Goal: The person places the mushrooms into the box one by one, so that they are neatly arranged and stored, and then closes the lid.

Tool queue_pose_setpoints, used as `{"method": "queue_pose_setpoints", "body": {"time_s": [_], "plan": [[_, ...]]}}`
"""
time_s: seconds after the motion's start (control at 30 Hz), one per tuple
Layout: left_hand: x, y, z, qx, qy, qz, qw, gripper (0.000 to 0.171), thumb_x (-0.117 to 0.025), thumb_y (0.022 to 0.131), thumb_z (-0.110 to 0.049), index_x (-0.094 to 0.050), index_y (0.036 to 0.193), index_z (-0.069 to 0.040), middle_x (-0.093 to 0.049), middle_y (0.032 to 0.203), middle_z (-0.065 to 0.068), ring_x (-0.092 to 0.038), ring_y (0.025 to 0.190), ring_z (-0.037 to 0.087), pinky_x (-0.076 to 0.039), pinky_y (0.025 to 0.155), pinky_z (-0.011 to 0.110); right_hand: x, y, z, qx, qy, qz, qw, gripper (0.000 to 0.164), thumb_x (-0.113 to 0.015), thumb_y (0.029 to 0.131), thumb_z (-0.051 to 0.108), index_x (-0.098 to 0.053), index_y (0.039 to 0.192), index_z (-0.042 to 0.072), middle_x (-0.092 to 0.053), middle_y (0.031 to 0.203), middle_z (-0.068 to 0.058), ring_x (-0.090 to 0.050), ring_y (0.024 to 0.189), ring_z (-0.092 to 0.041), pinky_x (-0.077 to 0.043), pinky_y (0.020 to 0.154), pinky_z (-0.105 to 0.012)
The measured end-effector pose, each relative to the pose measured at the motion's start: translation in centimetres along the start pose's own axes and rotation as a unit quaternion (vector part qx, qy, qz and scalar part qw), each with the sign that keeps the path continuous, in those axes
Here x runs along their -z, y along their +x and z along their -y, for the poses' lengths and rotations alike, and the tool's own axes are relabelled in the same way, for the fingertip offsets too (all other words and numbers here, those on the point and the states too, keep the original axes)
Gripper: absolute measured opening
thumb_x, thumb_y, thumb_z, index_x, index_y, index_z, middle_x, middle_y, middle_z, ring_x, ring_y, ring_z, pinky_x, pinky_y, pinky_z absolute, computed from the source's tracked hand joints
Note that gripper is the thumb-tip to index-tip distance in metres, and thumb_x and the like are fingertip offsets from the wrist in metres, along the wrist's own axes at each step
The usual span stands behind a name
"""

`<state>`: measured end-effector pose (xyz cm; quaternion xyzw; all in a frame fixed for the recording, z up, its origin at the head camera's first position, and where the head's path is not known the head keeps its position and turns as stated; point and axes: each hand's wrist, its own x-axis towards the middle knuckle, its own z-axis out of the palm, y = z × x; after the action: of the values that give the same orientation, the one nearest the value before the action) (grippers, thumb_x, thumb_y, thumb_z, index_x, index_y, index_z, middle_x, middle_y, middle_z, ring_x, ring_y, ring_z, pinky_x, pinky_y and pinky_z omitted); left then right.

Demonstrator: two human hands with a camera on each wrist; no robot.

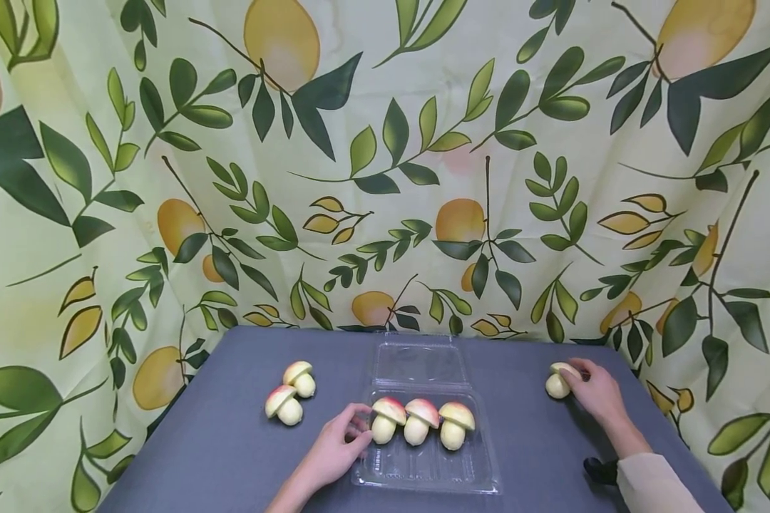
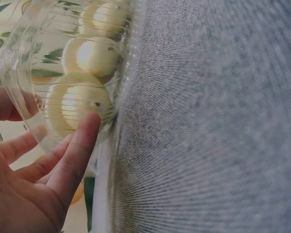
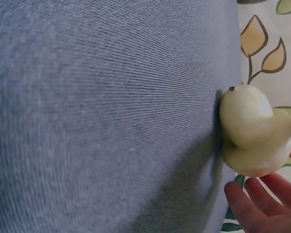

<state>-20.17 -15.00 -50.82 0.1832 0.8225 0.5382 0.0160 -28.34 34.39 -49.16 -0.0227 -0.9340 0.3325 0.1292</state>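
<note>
Three mushroom-shaped pieces [image 1: 417,422], cream with reddish or yellowish caps, sit in a row inside a clear plastic clamshell container [image 1: 423,476]. My left hand [image 1: 335,443] is at the container's left side, thumb and fingers spread; in the left wrist view one fingertip [image 2: 91,121] lies against the see-through wall by the nearest mushroom [image 2: 82,104]. Over on the right, another mushroom [image 1: 557,381] lies on the table. Around its cap reach the fingers of my right hand [image 1: 595,392]. The right wrist view shows that mushroom [image 3: 247,121] close against the cloth, with loosely bent fingers [image 3: 245,204] beside it.
Two more mushrooms [image 1: 289,407] lie together on the left part of the grey table [image 1: 218,442]. The container's lid [image 1: 420,362] is folded back toward the rear. A fruit-and-leaf patterned curtain [image 1: 385,178] hangs around the table's back and sides.
</note>
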Motion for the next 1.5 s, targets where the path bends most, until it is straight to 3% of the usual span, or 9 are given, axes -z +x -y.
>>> {"method": "queue_pose_setpoints", "body": {"time_s": [0.2, 0.53, 0.77, 0.97, 1.27, 1.5], "plan": [[-0.2, -0.2, 0.1, 0.006, -0.008, 0.008, 0.9999, 0.034, -0.065, 0.098, -0.01, -0.055, 0.13, -0.003, -0.059, 0.099, 0.008, -0.067, 0.073, 0.012, -0.058, 0.063, 0.028, -0.7, -0.3, -0.7, -0.025, 0.015, 0.0, 1.0, 0.055, -0.056, 0.104, 0.032, -0.051, 0.134, -0.014, -0.054, 0.13, -0.038, -0.054, 0.115, -0.05, -0.046, 0.092, -0.059], [-0.3, 0.0, 0.3, -0.001, -0.01, 0.004, 0.9999, 0.035, -0.065, 0.098, -0.01, -0.055, 0.13, -0.003, -0.059, 0.099, 0.008, -0.066, 0.072, 0.01, -0.058, 0.063, 0.028, -0.6, -0.7, -0.1, -0.011, 0.019, -0.007, 1.0, 0.052, -0.061, 0.102, 0.031, -0.056, 0.132, -0.012, -0.058, 0.127, -0.036, -0.057, 0.113, -0.049, -0.047, 0.088, -0.053], [-0.2, 0.0, 0.3, 0.002, -0.002, -0.003, 1.0, 0.036, -0.066, 0.097, -0.011, -0.055, 0.13, -0.003, -0.059, 0.099, 0.009, -0.067, 0.071, 0.012, -0.058, 0.063, 0.027, 0.2, -1.1, 1.8, 0.028, 0.029, -0.011, 0.999, 0.053, -0.063, 0.101, 0.034, -0.058, 0.132, -0.009, -0.061, 0.124, -0.033, -0.06, 0.11, -0.047, -0.049, 0.082, -0.045], [-0.2, 0.0, 0.0, 0.002, 0.002, -0.003, 1.0, 0.036, -0.065, 0.097, -0.011, -0.055, 0.13, -0.002, -0.059, 0.099, 0.009, -0.067, 0.072, 0.013, -0.058, 0.063, 0.027, 0.8, -1.6, 3.7, 0.029, 0.041, -0.005, 0.999, 0.053, -0.063, 0.101, 0.035, -0.058, 0.134, -0.006, -0.062, 0.126, -0.031, -0.061, 0.112, -0.045, -0.05, 0.082, -0.042], [-0.2, 0.0, 0.0, 0.002, 0.001, -0.002, 1.0, 0.035, -0.066, 0.097, -0.011, -0.055, 0.13, -0.003, -0.06, 0.099, 0.009, -0.066, 0.073, 0.01, -0.058, 0.063, 0.027, 1.1, -3.5, 6.2, 0.021, 0.081, 0.019, 0.996, 0.057, -0.065, 0.099, 0.042, -0.059, 0.137, 0.0, -0.062, 0.129, -0.024, -0.06, 0.116, -0.038, -0.051, 0.078, -0.026], [-0.2, 0.0, 0.0, 0.004, 0.0, -0.007, 1.0, 0.036, -0.067, 0.097, -0.011, -0.055, 0.13, -0.004, -0.06, 0.099, 0.009, -0.066, 0.073, 0.011, -0.058, 0.063, 0.027, 1.2, -4.6, 8.2, 0.039, 0.101, 0.021, 0.994, 0.051, -0.068, 0.098, 0.037, -0.062, 0.135, 0.002, -0.064, 0.129, -0.02, -0.06, 0.117, -0.036, -0.05, 0.079, -0.024]]}}
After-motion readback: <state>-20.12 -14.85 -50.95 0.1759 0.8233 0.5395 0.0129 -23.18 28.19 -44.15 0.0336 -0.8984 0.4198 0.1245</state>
